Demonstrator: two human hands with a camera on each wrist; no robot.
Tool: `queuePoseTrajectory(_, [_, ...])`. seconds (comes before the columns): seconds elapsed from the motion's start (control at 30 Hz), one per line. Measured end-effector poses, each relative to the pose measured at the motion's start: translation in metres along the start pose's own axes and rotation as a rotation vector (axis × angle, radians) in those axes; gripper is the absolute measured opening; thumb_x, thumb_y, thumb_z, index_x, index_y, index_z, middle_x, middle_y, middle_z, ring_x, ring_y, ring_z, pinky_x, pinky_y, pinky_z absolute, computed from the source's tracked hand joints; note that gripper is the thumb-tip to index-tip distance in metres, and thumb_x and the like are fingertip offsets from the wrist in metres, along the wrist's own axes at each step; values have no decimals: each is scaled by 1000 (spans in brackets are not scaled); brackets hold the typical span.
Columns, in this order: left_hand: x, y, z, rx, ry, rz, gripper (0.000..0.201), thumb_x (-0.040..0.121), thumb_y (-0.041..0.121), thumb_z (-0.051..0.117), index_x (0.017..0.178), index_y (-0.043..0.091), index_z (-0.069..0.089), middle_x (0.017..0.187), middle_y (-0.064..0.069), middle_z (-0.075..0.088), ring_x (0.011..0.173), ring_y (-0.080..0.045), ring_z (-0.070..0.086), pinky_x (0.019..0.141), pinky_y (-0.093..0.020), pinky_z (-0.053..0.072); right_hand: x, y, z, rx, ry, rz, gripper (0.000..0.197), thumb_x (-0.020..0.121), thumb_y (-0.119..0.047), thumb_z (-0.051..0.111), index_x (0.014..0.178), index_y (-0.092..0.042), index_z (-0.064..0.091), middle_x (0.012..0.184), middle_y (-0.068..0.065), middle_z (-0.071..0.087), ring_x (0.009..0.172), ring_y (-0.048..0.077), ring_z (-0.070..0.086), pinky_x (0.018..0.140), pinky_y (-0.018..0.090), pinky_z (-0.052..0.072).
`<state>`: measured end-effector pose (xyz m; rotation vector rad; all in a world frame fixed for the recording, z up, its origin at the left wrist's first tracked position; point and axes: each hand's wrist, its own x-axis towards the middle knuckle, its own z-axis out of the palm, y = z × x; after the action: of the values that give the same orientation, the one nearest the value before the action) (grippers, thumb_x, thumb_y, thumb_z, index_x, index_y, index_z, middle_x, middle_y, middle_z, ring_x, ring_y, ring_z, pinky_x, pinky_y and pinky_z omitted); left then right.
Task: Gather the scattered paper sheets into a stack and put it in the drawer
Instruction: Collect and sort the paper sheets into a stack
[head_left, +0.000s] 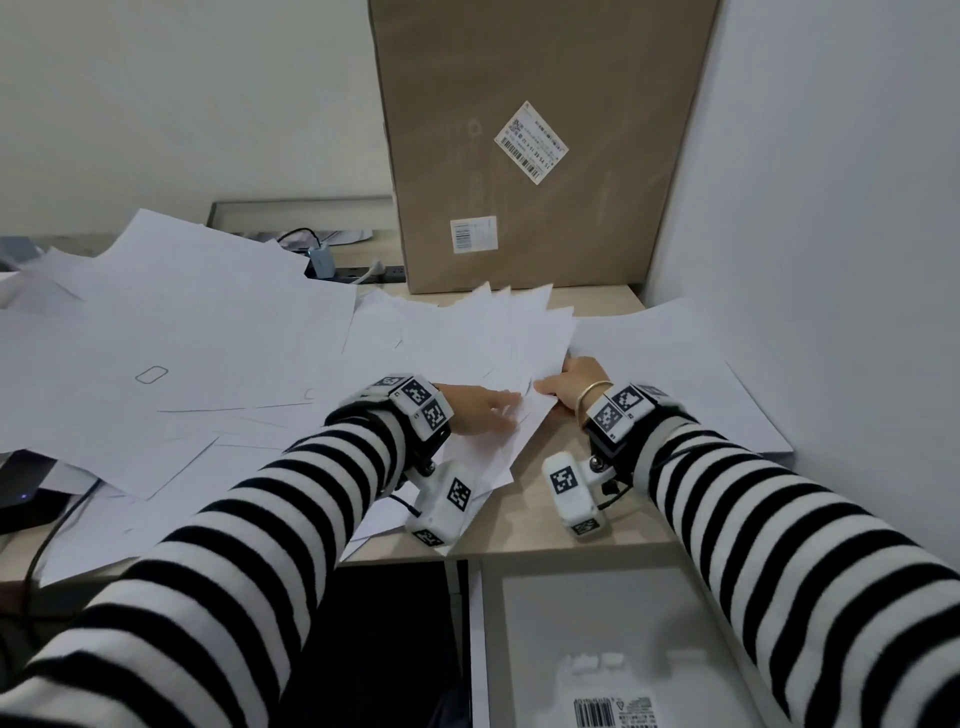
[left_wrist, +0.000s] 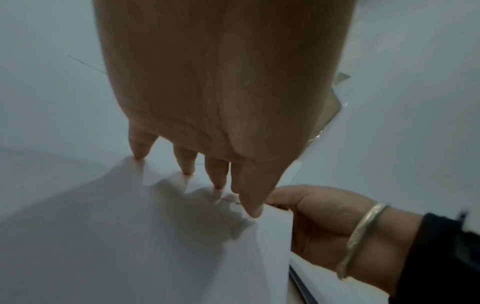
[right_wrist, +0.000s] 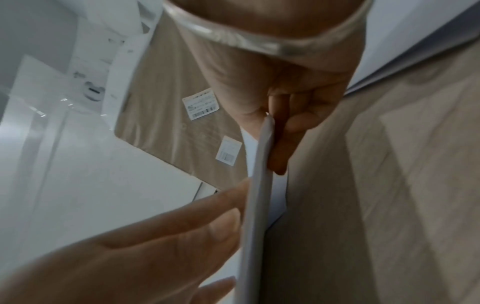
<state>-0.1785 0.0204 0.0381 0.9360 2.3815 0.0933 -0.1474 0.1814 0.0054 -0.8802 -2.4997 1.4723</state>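
Observation:
Several white sheets, fanned out, form a loose bundle (head_left: 519, 338) at the middle of the desk (head_left: 540, 540). My right hand (head_left: 571, 382) grips the bundle's near right edge, thumb on top and fingers underneath, as the right wrist view shows: right hand (right_wrist: 281, 123), bundle edge (right_wrist: 257, 205). My left hand (head_left: 483, 415) lies on the bundle with straight fingers; its fingertips (left_wrist: 215, 174) press on the paper (left_wrist: 130, 236). More scattered sheets (head_left: 182, 322) cover the desk's left half. A flat paper pile (head_left: 675, 374) lies at the right. The open drawer (head_left: 597, 613) is below the desk's front edge.
A tall cardboard box (head_left: 519, 145) stands at the back against the wall. A power strip with a charger (head_left: 332, 267) lies behind the papers. A dark device with a cable (head_left: 21, 493) sits at the left edge. A wall closes off the right side.

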Motion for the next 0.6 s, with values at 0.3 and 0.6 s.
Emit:
queuePoseTrajectory(0.3, [0,-11,-3,234,-15,-115,67,99,54,27,153,27,-3,161,10,-2,147,-18,17,120,-38,11,5,3,-26,186,90,-128,18,79,-9,66,92,2,70,100,21,70,95,36,66,88,52,52])
queuePoseTrajectory(0.6, [8,11,-17,-80,225,61,64,102,39,34,154,22,-1,161,3,1,148,-19,10,120,-35,9,-18,2,-34,213,-27,-129,16,87,-2,57,101,-2,65,87,9,64,73,19,62,58,23,55])
